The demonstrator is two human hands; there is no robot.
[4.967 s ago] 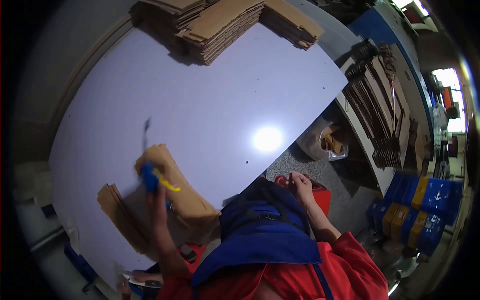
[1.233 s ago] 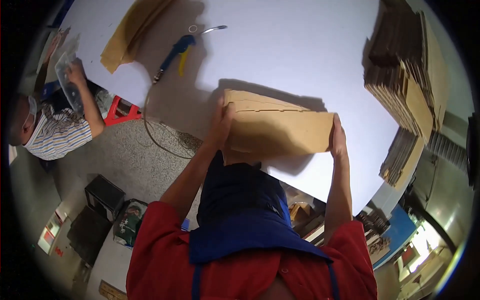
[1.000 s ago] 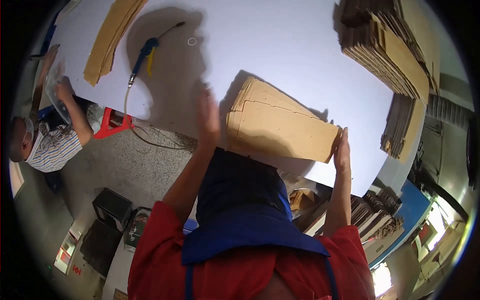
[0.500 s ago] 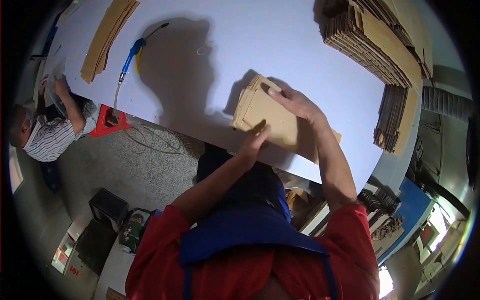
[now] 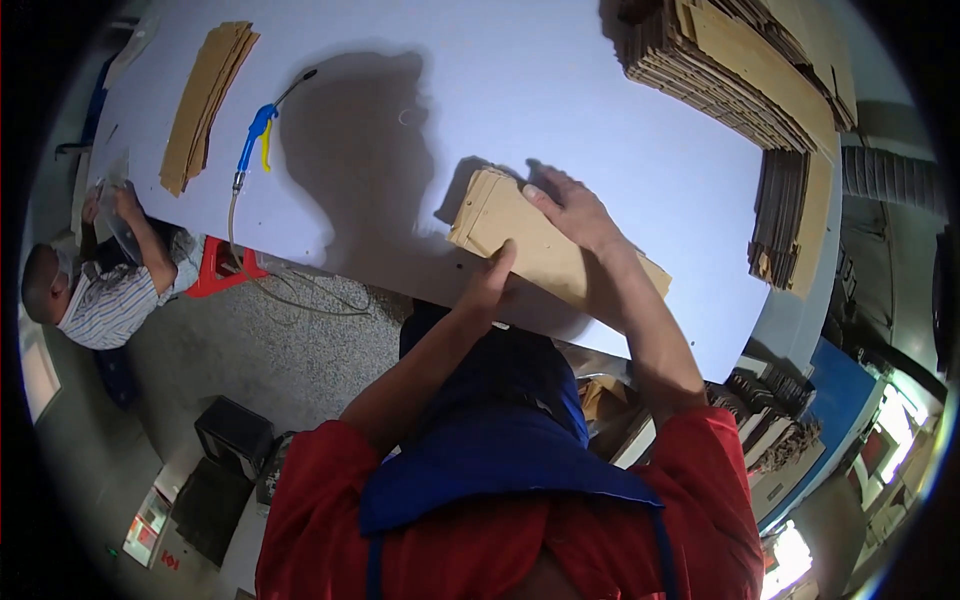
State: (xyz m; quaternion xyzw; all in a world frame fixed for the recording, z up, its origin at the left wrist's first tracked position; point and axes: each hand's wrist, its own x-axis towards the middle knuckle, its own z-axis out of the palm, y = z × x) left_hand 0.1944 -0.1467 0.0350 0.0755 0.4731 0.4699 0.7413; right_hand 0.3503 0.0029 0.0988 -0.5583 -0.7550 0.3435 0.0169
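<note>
A flat folded brown cardboard piece (image 5: 520, 235) lies on the white table (image 5: 500, 110) near its front edge. My right hand (image 5: 570, 210) lies flat on its top, fingers spread toward its far end. My left hand (image 5: 492, 280) presses against the near edge of the cardboard with fingers together. A blue air gun with a yellow trigger (image 5: 255, 135) rests on the table to the left, its hose hanging over the edge.
A pile of flat cardboard strips (image 5: 205, 100) lies at the table's left end. Large stacks of folded cardboard (image 5: 740, 70) fill the far right corner. Another person (image 5: 95, 290) crouches on the floor at left beside a red stool (image 5: 215, 275).
The cardboard, held up in both hands a second ago, now lies flat on the table. My right hand moved onto its top and my left to its near edge.
</note>
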